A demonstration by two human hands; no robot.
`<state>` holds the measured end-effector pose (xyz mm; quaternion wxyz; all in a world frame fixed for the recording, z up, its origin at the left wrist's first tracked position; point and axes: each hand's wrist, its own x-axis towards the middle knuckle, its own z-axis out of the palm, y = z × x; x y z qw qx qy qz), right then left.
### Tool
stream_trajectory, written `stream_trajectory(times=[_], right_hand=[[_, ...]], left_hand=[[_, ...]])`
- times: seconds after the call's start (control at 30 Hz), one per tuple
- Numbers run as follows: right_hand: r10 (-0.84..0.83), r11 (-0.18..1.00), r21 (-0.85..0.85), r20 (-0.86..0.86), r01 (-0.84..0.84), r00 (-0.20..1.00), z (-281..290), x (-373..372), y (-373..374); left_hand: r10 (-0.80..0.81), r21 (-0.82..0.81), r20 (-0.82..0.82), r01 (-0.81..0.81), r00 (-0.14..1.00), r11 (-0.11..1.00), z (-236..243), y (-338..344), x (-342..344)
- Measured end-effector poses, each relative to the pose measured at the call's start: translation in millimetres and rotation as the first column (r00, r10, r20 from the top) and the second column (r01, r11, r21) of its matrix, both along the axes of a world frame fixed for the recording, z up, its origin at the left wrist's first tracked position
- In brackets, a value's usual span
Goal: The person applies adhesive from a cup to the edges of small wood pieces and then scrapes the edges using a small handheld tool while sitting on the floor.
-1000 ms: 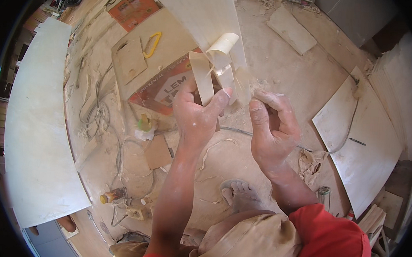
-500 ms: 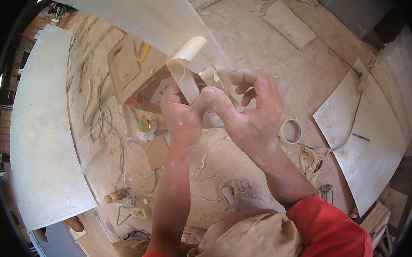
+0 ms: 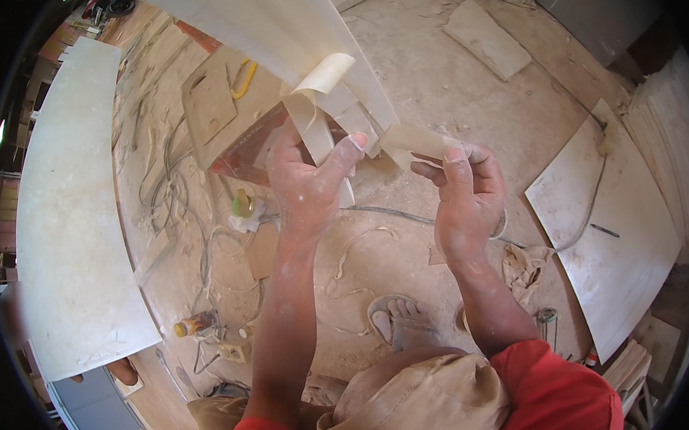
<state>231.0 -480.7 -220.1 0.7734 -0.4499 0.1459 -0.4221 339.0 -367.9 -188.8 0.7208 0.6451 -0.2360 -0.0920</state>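
Near the end of a long pale board, my left hand has its fingers wrapped behind a curled cream strip, with its thumb pointing up. Part of that grip is hidden behind the strip and palm. To its right, my right hand pinches a short, thin, translucent piece of tape between thumb and fingers. The tape's left end reaches toward the board's edge; whether it touches is unclear.
A white panel stands at left, another white sheet lies at right with a pen on it. Cables, a bottle, a green-topped container and crumpled paper litter the dusty floor.
My right hand has moved right and slightly down, away from my left hand, with the tape piece now stretched out from it. My left thumb has lifted. The tape roll on the floor is now mostly hidden.
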Motion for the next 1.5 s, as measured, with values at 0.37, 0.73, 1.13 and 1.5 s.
stream_trajectory(times=[0.37, 0.73, 1.13, 1.5], right_hand=[[-0.062, 0.997, -0.037, 0.091, 0.065, 0.994, -4.8, -12.3, -10.3], [-0.064, 0.991, -0.118, 0.052, 0.07, 0.997, -2.2, -9.7, -7.3], [-0.035, 0.994, -0.105, 0.043, 0.04, 0.998, -3.5, -10.1, -3.4], [-0.014, 0.991, -0.134, 0.044, 0.02, 0.999, -6.7, -10.4, -2.5]], left_hand=[[0.001, 0.009, 0.014, -0.001, 1.0, 1.0, 3.0, -5.4, -1.1], [0.032, 0.062, 0.042, -0.034, 0.999, 0.998, 5.4, -6.0, -1.8], [0.015, 0.011, 0.031, -0.015, 0.999, 1.0, 0.6, -6.8, 0.2], [-0.01, -0.009, 0.001, 0.01, 1.0, 1.0, 1.2, -7.3, -2.8]])
